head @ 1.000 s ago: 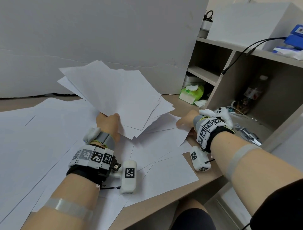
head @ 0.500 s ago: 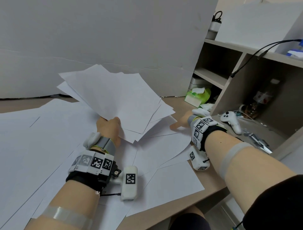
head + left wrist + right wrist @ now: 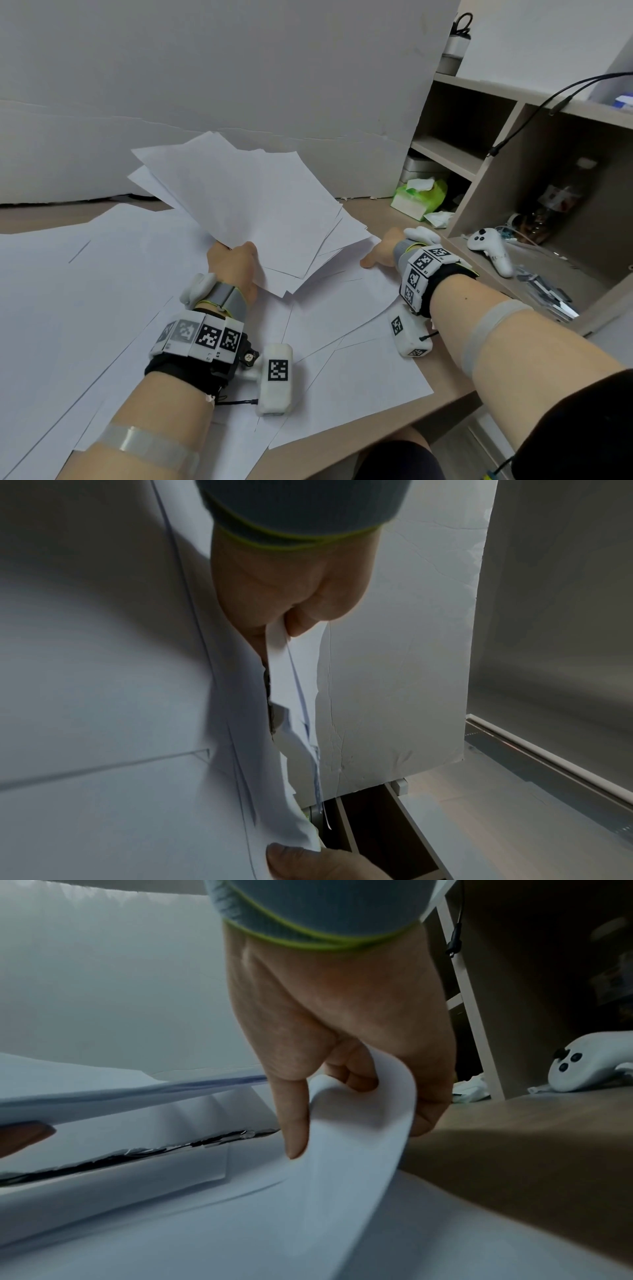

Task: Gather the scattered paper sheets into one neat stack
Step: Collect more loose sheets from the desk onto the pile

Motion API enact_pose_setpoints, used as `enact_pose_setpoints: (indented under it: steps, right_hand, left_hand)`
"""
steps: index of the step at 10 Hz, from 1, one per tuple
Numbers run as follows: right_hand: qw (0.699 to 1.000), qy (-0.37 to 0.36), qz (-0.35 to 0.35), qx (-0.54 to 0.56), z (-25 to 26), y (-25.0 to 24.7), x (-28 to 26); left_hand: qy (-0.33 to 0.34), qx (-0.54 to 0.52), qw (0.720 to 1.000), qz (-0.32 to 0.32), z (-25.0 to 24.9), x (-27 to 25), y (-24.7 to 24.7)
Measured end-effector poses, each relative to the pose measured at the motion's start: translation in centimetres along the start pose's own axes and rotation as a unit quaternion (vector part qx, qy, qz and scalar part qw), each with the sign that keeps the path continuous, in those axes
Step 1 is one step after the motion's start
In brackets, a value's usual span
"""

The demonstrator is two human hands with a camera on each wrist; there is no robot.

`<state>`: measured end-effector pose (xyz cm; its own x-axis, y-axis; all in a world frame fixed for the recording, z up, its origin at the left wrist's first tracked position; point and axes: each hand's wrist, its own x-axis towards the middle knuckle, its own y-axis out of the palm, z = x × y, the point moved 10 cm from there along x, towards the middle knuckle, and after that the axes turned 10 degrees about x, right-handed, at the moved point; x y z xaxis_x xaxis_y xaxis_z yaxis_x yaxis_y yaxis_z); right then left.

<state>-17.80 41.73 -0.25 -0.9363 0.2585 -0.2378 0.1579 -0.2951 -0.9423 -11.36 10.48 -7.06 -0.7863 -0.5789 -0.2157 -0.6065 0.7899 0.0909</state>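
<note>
1. Far to the left of your grip, loose sheets [image 3: 78, 308] lie flat and overlapping on the desk [image 3: 445, 401]. Thin and slippery, they will slide before they lift, so peel each at a corner.
2. Your left hand [image 3: 233, 265] is clenched on the near corner of the gathered bundle [image 3: 253, 202], thumb on top, fingers beneath. The sheets fan away from that pinch, skewed and floppy. One corner gives little control, so they may splay or slip.
3. Just right of that grip, under the bundle's overhang, more sheets rest on the desk.
4. Your right hand [image 3: 342, 1042] pinches the curled edge of one sheet [image 3: 363, 1123] between its fingers. It bends easily, so grip lightly to avoid creasing it.
</note>
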Motion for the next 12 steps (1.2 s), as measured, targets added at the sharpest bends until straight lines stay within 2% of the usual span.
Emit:
enact_pose_setpoints:
  steps: [1,2,3,4,5,6,7,9,10,11,12]
  right_hand:
    - [0.999,-0.007,-0.017,0.046,0.2,-0.8,0.1]
    - [0.995,-0.022,-0.039,0.095,0.0,-2.2,-0.3]
    - [0.975,-0.050,-0.050,0.209,-1.0,-4.0,-0.6]
    - [0.959,-0.061,-0.118,0.251,-2.3,-6.8,-1.3]
    - [0.943,-0.067,-0.183,0.271,-2.9,-9.7,-2.9]
    - [0.938,-0.055,-0.205,0.274,-3.0,-12.1,-4.0]
    - [0.930,-0.040,-0.239,0.276,-3.2,-14.4,-5.6]
    - [0.863,-0.122,-0.322,0.369,-2.3,-18.2,-8.2]
    - [0.832,-0.167,-0.341,0.404,-0.9,-19.3,-9.4]
    - [0.815,-0.214,-0.334,0.423,0.8,-19.2,-10.0]
    - [0.794,-0.241,-0.324,0.454,1.8,-18.7,-10.2]
  left_hand:
    - [-0.001,0.005,1.000,0.005,0.1,0.3,0.2]
    - [0.002,0.033,0.999,-0.026,0.1,0.1,-0.1]
    - [-0.005,0.047,0.999,-0.015,-0.2,-0.3,0.4]
    - [-0.021,0.095,0.995,0.004,-0.3,-0.7,0.9]
    - [-0.024,0.113,0.993,0.031,0.2,-0.4,1.6]
    - [-0.030,0.146,0.988,0.026,0.6,-0.5,2.0]
    - [-0.037,0.146,0.987,0.051,1.0,-1.2,2.7]
    - [-0.045,0.115,0.983,0.137,2.3,-1.2,4.1]
    - [-0.036,0.121,0.975,0.184,2.0,-2.2,5.2]
    - [-0.030,0.118,0.969,0.216,1.6,-3.4,5.8]
    - [-0.042,0.113,0.970,0.212,3.5,-1.2,6.1]
